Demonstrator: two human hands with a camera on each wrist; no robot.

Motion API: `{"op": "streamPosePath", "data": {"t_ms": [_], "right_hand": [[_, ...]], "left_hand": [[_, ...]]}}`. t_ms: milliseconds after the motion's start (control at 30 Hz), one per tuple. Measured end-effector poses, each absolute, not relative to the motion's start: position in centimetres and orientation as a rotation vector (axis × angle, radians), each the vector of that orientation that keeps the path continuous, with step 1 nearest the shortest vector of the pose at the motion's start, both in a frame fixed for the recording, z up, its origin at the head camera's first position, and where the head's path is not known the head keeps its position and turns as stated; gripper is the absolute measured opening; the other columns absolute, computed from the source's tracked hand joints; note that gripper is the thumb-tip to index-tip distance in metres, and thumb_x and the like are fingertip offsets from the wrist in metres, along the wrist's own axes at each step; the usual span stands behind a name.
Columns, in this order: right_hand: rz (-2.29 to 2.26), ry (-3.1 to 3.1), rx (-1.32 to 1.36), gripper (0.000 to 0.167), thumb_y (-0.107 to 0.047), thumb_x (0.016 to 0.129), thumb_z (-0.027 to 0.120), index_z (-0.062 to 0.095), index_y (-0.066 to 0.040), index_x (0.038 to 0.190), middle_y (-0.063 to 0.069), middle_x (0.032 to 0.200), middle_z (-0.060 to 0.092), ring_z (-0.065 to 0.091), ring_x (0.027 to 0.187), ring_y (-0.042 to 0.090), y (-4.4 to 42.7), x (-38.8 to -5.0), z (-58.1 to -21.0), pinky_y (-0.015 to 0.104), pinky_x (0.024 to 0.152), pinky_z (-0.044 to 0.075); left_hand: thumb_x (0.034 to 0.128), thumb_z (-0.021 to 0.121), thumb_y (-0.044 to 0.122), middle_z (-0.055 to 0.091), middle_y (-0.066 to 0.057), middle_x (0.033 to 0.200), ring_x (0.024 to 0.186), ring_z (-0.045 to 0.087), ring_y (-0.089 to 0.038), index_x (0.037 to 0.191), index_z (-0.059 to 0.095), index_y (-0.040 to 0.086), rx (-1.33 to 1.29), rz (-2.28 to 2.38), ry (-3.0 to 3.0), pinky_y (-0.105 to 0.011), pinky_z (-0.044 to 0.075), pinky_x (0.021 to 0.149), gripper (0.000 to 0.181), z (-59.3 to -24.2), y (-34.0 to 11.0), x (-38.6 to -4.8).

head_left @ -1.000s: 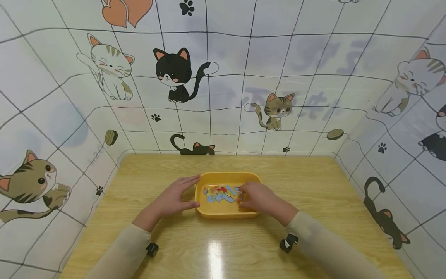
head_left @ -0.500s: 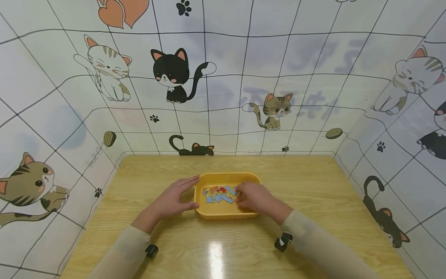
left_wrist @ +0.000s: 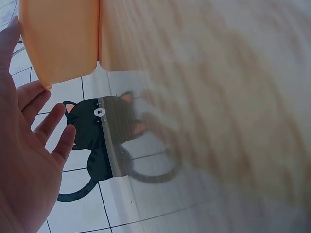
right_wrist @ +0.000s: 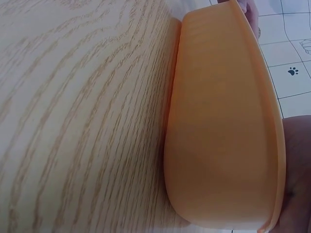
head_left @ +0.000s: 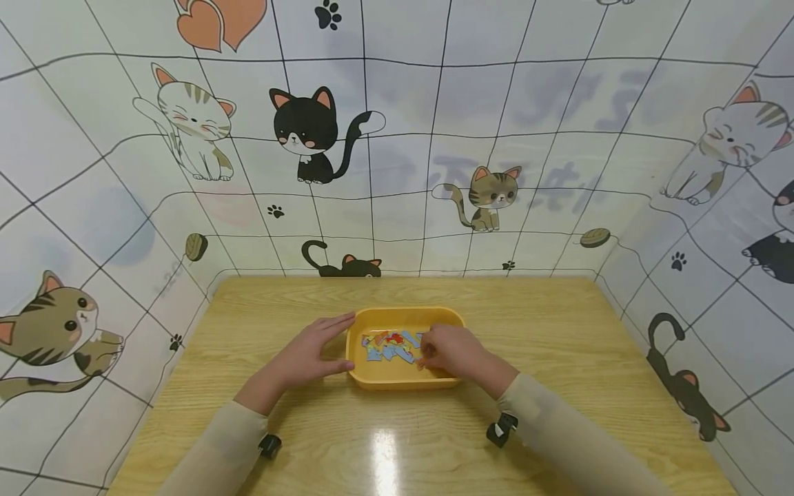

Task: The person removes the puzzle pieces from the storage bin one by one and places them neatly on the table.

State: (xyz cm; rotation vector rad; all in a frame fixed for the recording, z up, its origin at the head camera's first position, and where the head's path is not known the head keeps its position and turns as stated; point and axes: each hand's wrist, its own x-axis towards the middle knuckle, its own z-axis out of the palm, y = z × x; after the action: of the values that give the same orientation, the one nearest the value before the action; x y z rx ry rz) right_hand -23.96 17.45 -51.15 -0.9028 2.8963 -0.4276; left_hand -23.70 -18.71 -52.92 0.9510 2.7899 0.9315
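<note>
Loose pieces [head_left: 388, 352] sit mid-tray, tray [head_left: 391, 376] long axis left-right, just left of the nearer right hand [head_left: 455, 351], can't tell if it's pinching one; left hand [head_left: 307, 353] spread against tray's left end.

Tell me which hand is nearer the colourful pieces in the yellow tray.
Right: the right hand reaches into the yellow tray, at the colourful pieces; the left hand touches the tray's left end, away from them.
</note>
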Motion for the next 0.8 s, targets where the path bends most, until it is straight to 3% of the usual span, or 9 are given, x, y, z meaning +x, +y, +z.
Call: {"op": "streamPosePath", "data": {"t_ms": [500, 800], "right_hand": [[-0.373, 2.898, -0.929, 0.037, -0.034, 0.095, 0.09, 0.061, -0.025, 0.073, -0.009, 0.08, 0.052, 0.049, 0.07, 0.009, 17.55, -24.04, -51.11, 0.03, 0.06, 0.043], [-0.402, 2.861, -0.966, 0.018, -0.018, 0.091, 0.09, 0.072, -0.021, 0.086, -0.01, 0.082, 0.056, 0.053, 0.075, 0.008, 17.76, -24.29, -51.04, 0.03, 0.065, 0.047]], "left_hand": [[0.0954, 0.089, 0.045, 0.036, 0.005, 0.179, 0.162, 0.036, -0.035, 0.171, 0.044, 0.015, 0.931, 0.927, 2.789, -0.067, 0.031, 0.129, 0.093, -52.95, -18.76, -23.68], [0.0956, 0.088, 0.047, 0.036, 0.005, 0.179, 0.162, 0.036, -0.035, 0.172, 0.043, 0.016, 0.923, 0.916, 2.786, -0.067, 0.031, 0.129, 0.093, -52.76, -18.63, -23.64]]}}
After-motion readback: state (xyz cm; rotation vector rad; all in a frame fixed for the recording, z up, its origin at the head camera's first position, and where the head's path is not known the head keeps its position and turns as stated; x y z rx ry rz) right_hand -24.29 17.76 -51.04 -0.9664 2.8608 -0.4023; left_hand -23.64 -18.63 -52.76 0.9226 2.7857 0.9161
